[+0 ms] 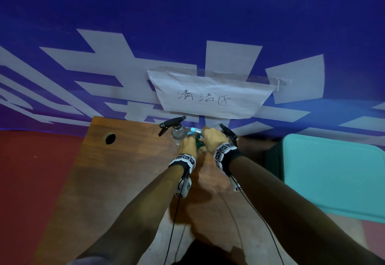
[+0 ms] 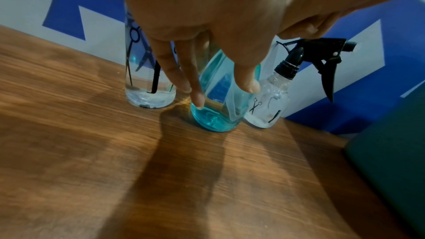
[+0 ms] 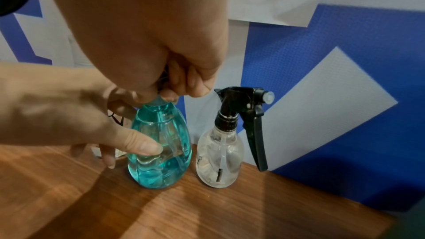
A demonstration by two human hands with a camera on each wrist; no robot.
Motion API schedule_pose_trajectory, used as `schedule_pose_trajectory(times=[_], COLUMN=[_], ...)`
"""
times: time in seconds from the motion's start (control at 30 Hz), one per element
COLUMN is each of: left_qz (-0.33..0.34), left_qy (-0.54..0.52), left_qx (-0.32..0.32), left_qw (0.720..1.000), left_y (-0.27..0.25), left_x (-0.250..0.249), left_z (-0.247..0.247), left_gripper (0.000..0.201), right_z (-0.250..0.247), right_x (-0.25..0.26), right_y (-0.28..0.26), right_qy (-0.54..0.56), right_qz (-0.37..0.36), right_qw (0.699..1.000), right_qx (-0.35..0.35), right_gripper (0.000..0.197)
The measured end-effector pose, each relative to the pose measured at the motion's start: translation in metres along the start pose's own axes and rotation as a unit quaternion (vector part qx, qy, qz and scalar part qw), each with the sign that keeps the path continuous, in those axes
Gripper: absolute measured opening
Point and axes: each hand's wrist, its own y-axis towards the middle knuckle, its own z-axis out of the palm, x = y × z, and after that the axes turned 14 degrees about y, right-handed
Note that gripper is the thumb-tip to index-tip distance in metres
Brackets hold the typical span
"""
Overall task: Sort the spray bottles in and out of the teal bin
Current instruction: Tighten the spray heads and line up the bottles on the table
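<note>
Three spray bottles stand in a row at the table's back edge. The middle one is a teal bottle (image 2: 214,119) (image 3: 161,170), upright on the wood and mostly hidden by my hands in the head view. My left hand (image 1: 187,144) (image 2: 224,94) holds its body, fingers on one side and thumb on the other. My right hand (image 1: 213,137) (image 3: 181,90) grips its neck and spray head from above with curled fingers. A clear bottle with a black trigger (image 1: 177,131) (image 2: 149,95) stands to its left. Another clear bottle (image 1: 228,132) (image 3: 220,155) stands to its right.
The teal bin (image 1: 333,171) sits just off the right edge of the wooden table (image 1: 104,181). A blue and white banner with a taped paper sign (image 1: 210,98) hangs right behind the bottles. A cable hole (image 1: 110,138) lies at the table's back left.
</note>
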Motion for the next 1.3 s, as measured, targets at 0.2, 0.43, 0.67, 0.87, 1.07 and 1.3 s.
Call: schedule_pose_trajectory(times=[0.2, 0.43, 0.67, 0.87, 1.07, 1.3], left_qz=[0.019, 0.012, -0.002, 0.002, 0.012, 0.012], left_qy=[0.024, 0.041, 0.049, 0.049, 0.068, 0.088], left_qx=[0.006, 0.003, 0.006, 0.006, -0.003, 0.002], left_qw=[0.999, 0.999, 0.999, 0.999, 0.998, 0.996], left_y=[0.0011, 0.0005, 0.0012, 0.0022, 0.0025, 0.0063], left_x=[-0.0019, -0.0036, -0.0071, -0.0054, -0.0011, -0.0005], left_z=[-0.0069, -0.0069, -0.004, -0.0044, -0.0004, 0.0009], left_gripper=[0.027, 0.032, 0.023, 0.031, 0.034, 0.032], right_z=[0.0004, 0.002, 0.0045, 0.0032, 0.0057, 0.008], right_x=[-0.0003, -0.0002, -0.0006, -0.0039, -0.0019, -0.0019], right_y=[0.0009, -0.0022, -0.0046, -0.0048, -0.0064, -0.0058], right_qy=[-0.002, -0.01, -0.017, -0.031, -0.026, -0.008], right_qz=[-0.012, -0.005, 0.001, -0.013, -0.003, 0.008], right_qw=[1.0, 0.999, 0.999, 0.998, 0.999, 0.998], right_qx=[-0.016, -0.033, -0.039, -0.049, -0.047, -0.056], right_gripper=[0.027, 0.031, 0.037, 0.04, 0.043, 0.044])
